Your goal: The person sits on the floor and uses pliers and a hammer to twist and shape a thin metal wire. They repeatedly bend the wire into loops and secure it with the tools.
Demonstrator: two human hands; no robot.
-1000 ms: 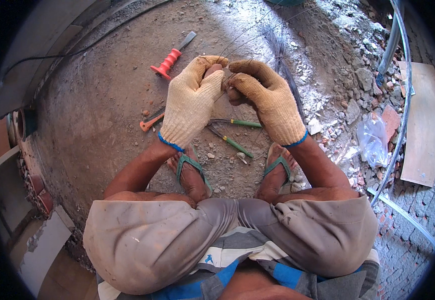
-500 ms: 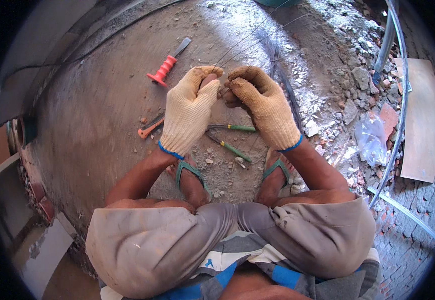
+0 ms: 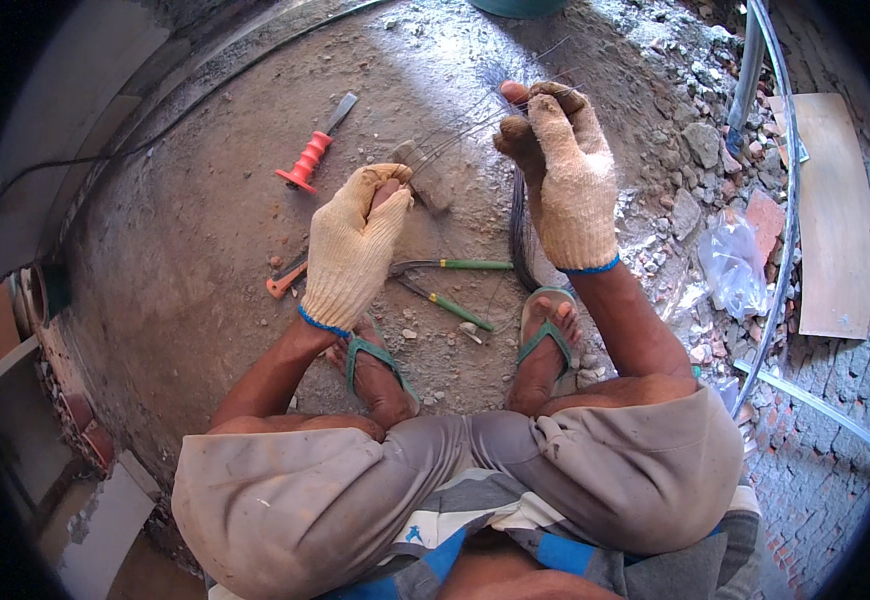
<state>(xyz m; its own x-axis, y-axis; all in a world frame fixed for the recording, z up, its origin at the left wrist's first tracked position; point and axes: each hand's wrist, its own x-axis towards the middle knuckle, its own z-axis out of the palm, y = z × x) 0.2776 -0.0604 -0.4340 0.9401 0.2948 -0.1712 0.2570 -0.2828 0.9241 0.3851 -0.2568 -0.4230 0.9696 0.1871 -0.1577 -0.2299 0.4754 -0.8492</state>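
Thin wires (image 3: 460, 133) stretch between my two hands, which both wear cream knit gloves. My left hand (image 3: 357, 240) is closed, pinching one end of the wires between thumb and fingers. Higher and to the right, my right hand (image 3: 570, 170) closes its fingertips on the far part of the same wires. A dark bundle of wire (image 3: 521, 235) lies on the ground beneath my right hand. Green-handled pincers (image 3: 475, 265) lie between my feet and hands, their jaws hidden by my left hand. An orange-ended tool handle (image 3: 285, 282) shows left of that glove.
A chisel with a red grip (image 3: 307, 162) lies at the upper left. A block-like metal piece (image 3: 425, 180) sits beyond my left hand. Rubble (image 3: 700, 145), a plastic bag (image 3: 733, 262), a board (image 3: 835, 220) and a long hose (image 3: 793, 190) line the right side.
My hands have drawn apart. The right moved up and to the right along the wires, while the left came slightly down and left. Both hands still hold the wires.
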